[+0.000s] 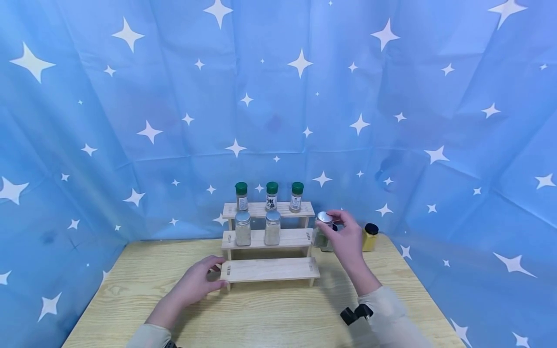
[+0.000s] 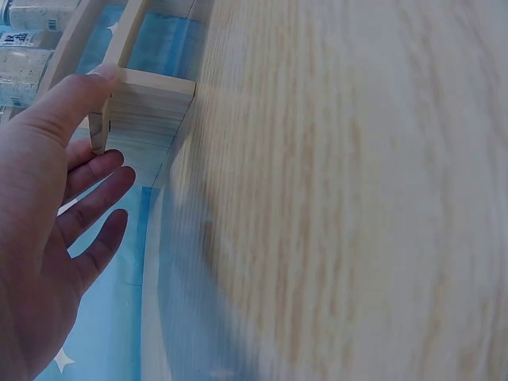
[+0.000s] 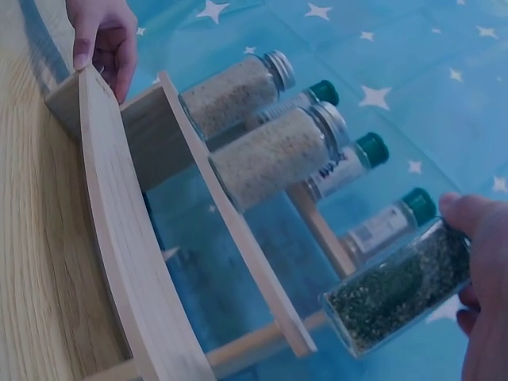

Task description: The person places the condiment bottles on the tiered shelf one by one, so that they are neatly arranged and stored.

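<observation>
In the head view my right hand grips a square glass jar of green dried herbs by its silver lid, just right of the middle tier. Its body tilts beside the shelf end in the right wrist view. My left hand pinches the left end of a three-tier wooden rack at the lowest board, thumb and index finger on it, the other fingers spread in the left wrist view. Two silver-lidded jars of pale grains, one on the left and one mid-shelf, stand on the middle tier.
Three green-capped spice bottles stand on the top tier. A black-capped yellow jar stands on the wooden table to the right, and another dark cap shows behind my right hand. A blue star-patterned curtain hangs behind.
</observation>
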A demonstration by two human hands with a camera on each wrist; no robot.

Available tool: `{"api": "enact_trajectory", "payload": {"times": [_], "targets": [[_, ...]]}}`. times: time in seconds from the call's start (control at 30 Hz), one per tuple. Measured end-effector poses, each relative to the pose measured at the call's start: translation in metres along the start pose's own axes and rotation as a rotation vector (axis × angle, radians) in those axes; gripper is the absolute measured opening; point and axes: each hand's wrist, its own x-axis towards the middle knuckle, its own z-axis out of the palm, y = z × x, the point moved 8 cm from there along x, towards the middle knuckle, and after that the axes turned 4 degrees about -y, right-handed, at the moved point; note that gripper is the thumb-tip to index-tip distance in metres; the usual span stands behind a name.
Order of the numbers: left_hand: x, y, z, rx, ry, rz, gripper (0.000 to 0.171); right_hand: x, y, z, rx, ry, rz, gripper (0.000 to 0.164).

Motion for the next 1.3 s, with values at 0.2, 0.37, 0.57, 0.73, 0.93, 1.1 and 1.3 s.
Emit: {"api": "enact_trajectory", "payload": {"times": [0.2, 0.37, 0.57, 0.73, 0.93, 1.1, 1.3], "targets": [[0.000, 0.000, 0.000, 0.006, 0.002, 0.010, 0.071, 0.001, -0.006, 0.018, 0.030, -0.031, -0.011, 0.042], [0.000, 0.000, 0.000, 0.008, 0.005, 0.004, 0.070, 0.003, -0.008, 0.031, 0.055, -0.041, -0.007, 0.043], [0.000, 0.002, -0.001, 0.002, 0.004, -0.001, 0.069, 0.002, -0.015, 0.043, 0.034, -0.044, -0.008, 0.042], [0.000, 0.003, -0.001, 0.002, 0.003, -0.001, 0.069, 0.002, -0.018, 0.053, 0.058, -0.059, -0.003, 0.042], [0.000, 0.003, -0.001, 0.005, 0.006, 0.002, 0.068, 0.001, -0.017, 0.064, 0.088, -0.081, 0.016, 0.045], [0.000, 0.002, -0.001, 0.018, 0.012, 0.006, 0.068, 0.002, -0.013, 0.070, 0.082, -0.075, 0.015, 0.042], [0.000, 0.000, 0.000, 0.013, 0.008, 0.007, 0.067, 0.002, -0.012, 0.073, 0.070, -0.060, -0.013, 0.043]]}}
